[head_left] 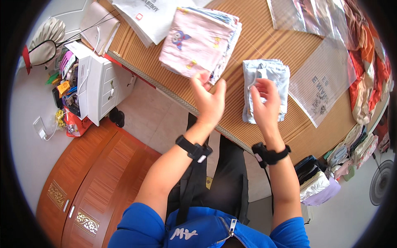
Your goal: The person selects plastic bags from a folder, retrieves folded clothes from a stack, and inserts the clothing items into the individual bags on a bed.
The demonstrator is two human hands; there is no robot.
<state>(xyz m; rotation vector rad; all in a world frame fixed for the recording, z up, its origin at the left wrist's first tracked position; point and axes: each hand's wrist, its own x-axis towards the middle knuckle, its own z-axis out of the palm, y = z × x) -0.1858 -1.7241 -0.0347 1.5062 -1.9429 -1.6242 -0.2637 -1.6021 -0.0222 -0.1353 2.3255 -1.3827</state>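
1. Pink patterned cloth stack [194, 41]: far left on the striped table [231, 101], roughly square, its sides slanting toward the far right.
2. Left hand [210, 99]: at that stack's near edge, thumb and fingers parted; I cannot tell whether they touch.
3. Pale blue folded stack [275, 71]: farther right – long axis running near to far.
4. Right hand [266, 101]: over it, fingers curled – grip unclear.
5. Clear plastic bag [322, 82]: right of the blue stack.
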